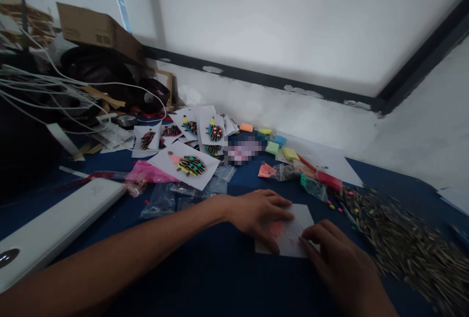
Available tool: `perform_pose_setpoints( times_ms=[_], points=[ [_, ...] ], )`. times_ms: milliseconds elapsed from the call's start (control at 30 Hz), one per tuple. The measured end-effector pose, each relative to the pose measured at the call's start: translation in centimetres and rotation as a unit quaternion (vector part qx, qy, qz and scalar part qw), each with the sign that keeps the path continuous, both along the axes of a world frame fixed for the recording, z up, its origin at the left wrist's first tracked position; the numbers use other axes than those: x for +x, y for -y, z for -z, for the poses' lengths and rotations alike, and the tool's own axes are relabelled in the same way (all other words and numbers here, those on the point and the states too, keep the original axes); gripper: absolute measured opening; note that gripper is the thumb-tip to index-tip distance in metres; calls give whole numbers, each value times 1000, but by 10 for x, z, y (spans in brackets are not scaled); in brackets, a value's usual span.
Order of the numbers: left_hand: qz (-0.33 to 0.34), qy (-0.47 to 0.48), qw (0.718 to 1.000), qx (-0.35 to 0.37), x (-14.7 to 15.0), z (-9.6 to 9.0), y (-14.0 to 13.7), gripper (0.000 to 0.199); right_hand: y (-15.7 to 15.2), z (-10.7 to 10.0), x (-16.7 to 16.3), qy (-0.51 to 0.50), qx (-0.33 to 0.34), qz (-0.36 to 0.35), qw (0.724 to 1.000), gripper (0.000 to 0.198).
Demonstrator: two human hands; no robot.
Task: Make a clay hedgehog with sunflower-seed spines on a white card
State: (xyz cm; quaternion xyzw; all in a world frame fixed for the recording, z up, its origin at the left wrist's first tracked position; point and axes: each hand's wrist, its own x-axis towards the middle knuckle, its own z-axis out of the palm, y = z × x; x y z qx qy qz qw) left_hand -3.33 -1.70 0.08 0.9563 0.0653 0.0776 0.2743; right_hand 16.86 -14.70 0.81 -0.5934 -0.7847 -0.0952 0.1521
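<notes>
A small white paper card [262, 247] lies on the blue cloth in front of me. It carries a flat patch of pink clay [277, 228] and a greyish printed pattern beside it. My left hand [258, 214] rests on the card's left side, fingers spread, with nothing gripped. Over the right edge of the card, my right hand [335, 253] has thumb and fingertips pressed together, close to the printed area. Whatever may be between those fingertips is too small to make out.
Striped sunflower seeds [406, 234] are heaped at the right. Coloured clay packets [289, 154] lie along the back. A finished card with a seed hedgehog [190, 163] lies left of centre, near several others. A long white device [62, 226] stretches along the left.
</notes>
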Motion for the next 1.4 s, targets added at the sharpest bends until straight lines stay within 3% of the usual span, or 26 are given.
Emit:
perform_pose_setpoints(
  times_ms=[333, 500, 700, 900, 1133, 1400],
  points=[
    [-2, 6, 1000, 9, 1, 0, 0, 77, 3, 10, -3, 122, 78, -24, 989, 35],
    [-11, -11, 1000, -4, 1, -3, 1, 77, 12, 6, -7, 166, 71, -55, 982, 31],
    [-5, -1, 1000, -3, 0, 0, 0, 75, 8, -1, 4, 80, -11, -62, 995, 24],
    [1, 2, 1000, -2, 0, 1, 0, 76, 0, -1, 13, -20, -9, -15, 1000, 16],
    [-2, 10, 1000, 4, 1, -1, 1, 76, 2, -11, -16, -135, -25, -32, 990, 13],
    [-3, 2, 1000, 10, 2, -4, 2, 70, -5, -4, -36, -43, 36, -94, 994, 31]
  ],
)
